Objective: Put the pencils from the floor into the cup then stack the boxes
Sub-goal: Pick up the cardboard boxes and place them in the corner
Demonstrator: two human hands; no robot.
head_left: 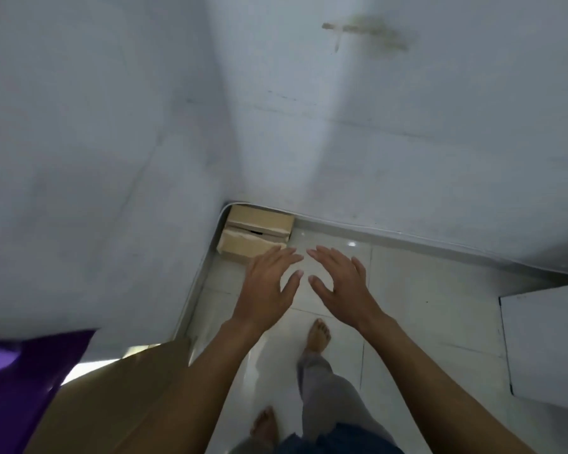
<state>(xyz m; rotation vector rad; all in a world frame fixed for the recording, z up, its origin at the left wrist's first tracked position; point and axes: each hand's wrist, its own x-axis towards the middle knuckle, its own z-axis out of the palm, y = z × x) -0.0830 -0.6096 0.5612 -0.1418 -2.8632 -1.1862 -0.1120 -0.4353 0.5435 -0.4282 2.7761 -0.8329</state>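
Observation:
Two brown cardboard boxes [254, 232] sit in the corner of the room on the tiled floor, one against the other; whether one rests on the other I cannot tell. My left hand [268, 283] is held out in front of me with fingers spread, just below and in front of the boxes, holding nothing. My right hand [340, 283] hovers beside it, palm down, fingers apart and empty. No pencils and no cup are in view.
White walls [407, 142] meet in the corner ahead. A large brown cardboard surface [112, 398] and a purple sheet [23, 381] are at the lower left. A white box [545, 345] stands at the right. My bare feet [318, 335] stand on the glossy tiles.

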